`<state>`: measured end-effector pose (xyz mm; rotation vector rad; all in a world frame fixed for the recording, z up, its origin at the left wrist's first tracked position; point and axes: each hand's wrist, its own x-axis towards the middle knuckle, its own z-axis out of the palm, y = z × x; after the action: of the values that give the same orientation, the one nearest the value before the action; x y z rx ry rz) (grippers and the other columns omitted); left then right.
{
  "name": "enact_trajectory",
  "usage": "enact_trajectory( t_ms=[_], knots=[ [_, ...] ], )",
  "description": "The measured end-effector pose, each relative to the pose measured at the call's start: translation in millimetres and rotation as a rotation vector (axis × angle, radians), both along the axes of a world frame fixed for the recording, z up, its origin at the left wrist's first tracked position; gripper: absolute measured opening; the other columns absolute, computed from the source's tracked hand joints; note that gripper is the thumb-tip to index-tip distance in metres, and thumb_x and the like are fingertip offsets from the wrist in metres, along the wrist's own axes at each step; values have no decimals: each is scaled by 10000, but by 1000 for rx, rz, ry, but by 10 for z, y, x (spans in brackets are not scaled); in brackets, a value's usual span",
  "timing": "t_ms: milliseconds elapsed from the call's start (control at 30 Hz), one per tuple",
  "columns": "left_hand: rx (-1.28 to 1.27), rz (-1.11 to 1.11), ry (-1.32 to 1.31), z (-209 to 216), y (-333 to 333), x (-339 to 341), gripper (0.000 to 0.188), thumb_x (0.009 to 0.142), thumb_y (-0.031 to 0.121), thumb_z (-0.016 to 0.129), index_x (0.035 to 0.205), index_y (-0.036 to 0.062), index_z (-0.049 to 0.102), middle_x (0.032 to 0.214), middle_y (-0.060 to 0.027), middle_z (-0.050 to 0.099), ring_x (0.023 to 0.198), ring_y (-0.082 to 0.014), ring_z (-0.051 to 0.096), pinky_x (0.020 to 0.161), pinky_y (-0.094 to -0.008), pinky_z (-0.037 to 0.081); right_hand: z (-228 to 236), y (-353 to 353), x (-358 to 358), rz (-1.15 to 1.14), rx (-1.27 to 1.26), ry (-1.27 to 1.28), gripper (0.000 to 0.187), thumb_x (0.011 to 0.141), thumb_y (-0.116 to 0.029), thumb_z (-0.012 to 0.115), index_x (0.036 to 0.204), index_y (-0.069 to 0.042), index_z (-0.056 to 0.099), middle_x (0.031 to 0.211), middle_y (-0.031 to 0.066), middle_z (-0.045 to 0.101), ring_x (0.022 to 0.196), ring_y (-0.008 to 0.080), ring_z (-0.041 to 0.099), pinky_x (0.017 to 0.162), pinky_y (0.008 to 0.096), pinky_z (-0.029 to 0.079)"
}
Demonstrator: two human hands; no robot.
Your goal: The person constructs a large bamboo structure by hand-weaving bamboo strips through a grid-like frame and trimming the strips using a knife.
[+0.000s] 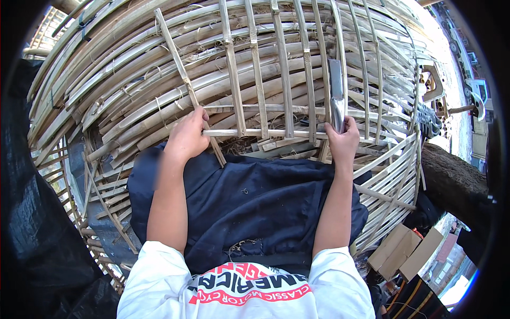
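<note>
My left hand (pixel 187 134) is closed around a slanting bamboo strip (pixel 178 61), right where it meets a crosswise bamboo strip (pixel 241 133). In my right hand (pixel 342 139) is a metal knife (pixel 335 80), its flat grey blade pointing away from me and its shiny handle in my fingers. The blade lies along an upright slat of the bamboo lattice (pixel 284 69). Several upright slats cross the two crosswise strips between my hands. What lies under the fingers of each hand is partly hidden.
Dark cloth (pixel 255 196) covers my lap. Long split bamboo pieces (pixel 106 90) are layered beneath and to the left. A curved bamboo lattice edge (pixel 393 196) rises at the right, beside a thick log (pixel 451 175) and an opened cardboard box (pixel 401 250). Black sheeting (pixel 42 212) hangs at the left.
</note>
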<state>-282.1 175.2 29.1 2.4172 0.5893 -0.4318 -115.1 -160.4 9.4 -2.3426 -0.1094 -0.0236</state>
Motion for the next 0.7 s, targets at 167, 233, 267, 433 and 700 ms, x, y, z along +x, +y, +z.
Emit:
enact_trajectory(
  t_ms=[167, 233, 267, 433, 700],
  knots=[
    [80, 201, -297, -67, 10, 59, 320, 766, 77, 640, 1043, 19, 489, 841, -132, 578, 784, -300, 605, 733, -406, 491, 28, -34, 16, -59, 87, 18, 384, 736, -153, 733, 1017, 71, 599, 817, 151, 670, 719, 194, 639, 708, 321, 511],
    [116, 256, -221, -68, 32, 72, 418, 817, 203, 697, 1105, -3, 475, 791, -137, 610, 749, -321, 635, 731, -419, 503, 24, -60, 26, -101, 143, 19, 347, 751, -131, 714, 1016, 64, 600, 792, 112, 662, 703, 157, 624, 689, 308, 505],
    [108, 255, -228, -64, 2, 84, 418, 817, 203, 697, 1105, -3, 475, 791, -137, 610, 749, -321, 635, 731, -419, 503, 48, -77, 25, -131, 176, 36, 335, 759, -119, 706, 1020, 62, 599, 789, 96, 660, 698, 139, 617, 680, 301, 502],
    [122, 258, -49, 9, -105, 151, 598, 843, 348, 697, 1213, -17, 401, 793, -155, 667, 804, -350, 676, 770, -452, 514, 86, -125, 41, -159, 288, 63, 292, 782, -89, 683, 1017, 55, 588, 770, 57, 643, 668, 94, 597, 629, 260, 488],
    [318, 164, -224, 55, -153, 174, 361, 822, 265, 708, 1047, 66, 507, 918, -113, 641, 935, -337, 636, 784, -472, 488, 255, -11, -43, -181, 404, 134, 324, 791, -83, 682, 1061, 44, 557, 711, 60, 630, 560, 102, 605, 434, 250, 490]
  ],
)
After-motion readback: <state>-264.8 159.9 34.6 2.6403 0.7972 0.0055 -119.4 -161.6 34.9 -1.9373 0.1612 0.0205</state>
